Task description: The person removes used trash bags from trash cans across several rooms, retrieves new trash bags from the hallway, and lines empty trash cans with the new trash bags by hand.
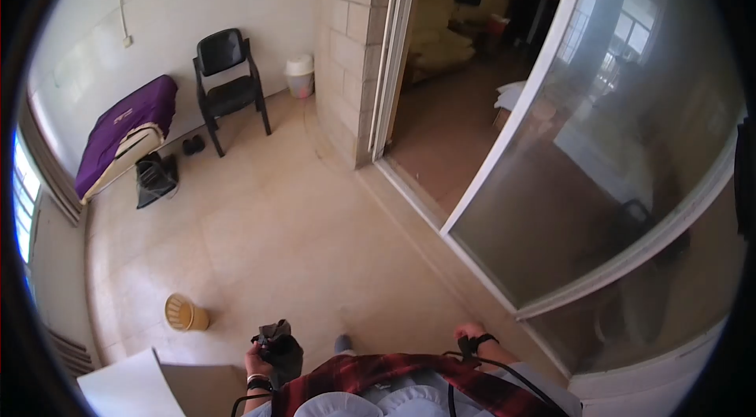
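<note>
At the lower middle, my left hand [255,362] is closed around a dark, crumpled bundle [281,352] that looks like soft cloth or a bag; its exact kind is unclear. A bracelet and a dark band circle that wrist. My right hand [470,330] hangs to the right of my body, near the sliding glass door, with a black band on the wrist. It is small and blurred, so its finger position is unclear. Between the two hands, one grey-covered foot [343,344] shows on the floor.
A yellow wastebasket [187,313] stands front left, near a white surface [130,385]. A black chair [230,80], a white lidded bin [300,76] and a purple-covered piece [130,129] line the far wall. Right, a sliding glass door [591,173] stands partly open onto another room.
</note>
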Action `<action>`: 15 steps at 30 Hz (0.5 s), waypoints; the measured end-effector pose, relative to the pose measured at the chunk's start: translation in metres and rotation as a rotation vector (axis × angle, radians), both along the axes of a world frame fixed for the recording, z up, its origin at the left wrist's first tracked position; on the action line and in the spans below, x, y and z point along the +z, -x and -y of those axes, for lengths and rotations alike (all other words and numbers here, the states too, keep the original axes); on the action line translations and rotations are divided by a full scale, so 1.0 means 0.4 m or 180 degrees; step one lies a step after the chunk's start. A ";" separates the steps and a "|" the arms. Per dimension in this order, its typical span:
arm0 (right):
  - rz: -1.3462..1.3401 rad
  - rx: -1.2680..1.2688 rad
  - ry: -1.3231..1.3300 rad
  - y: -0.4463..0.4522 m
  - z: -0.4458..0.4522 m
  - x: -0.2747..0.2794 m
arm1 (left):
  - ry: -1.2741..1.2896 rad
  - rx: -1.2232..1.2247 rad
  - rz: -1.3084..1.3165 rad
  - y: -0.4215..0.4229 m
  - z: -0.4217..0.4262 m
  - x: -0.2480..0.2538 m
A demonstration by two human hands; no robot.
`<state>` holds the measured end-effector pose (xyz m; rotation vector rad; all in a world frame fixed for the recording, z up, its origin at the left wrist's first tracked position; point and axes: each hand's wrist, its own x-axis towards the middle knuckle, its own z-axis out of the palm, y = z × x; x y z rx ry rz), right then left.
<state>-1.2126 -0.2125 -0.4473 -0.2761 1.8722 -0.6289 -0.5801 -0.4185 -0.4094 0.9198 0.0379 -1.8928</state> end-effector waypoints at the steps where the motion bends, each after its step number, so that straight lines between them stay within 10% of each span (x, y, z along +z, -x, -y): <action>1: 0.0254 -0.0251 -0.0106 0.033 0.041 -0.014 | -0.0214 0.0038 -0.0172 0.024 0.070 0.009; 5: 0.0456 -0.1241 0.0366 0.027 0.255 0.228 | -0.0364 -0.0055 0.0168 0.186 0.353 -0.007; 13: 0.0409 -0.1056 0.0251 0.311 0.645 0.035 | -0.0378 -0.1004 0.0417 0.581 0.896 -0.046; 15: -0.0338 -0.0141 0.0557 0.429 0.787 -0.098 | 0.1826 -0.2491 0.2883 0.707 0.994 0.036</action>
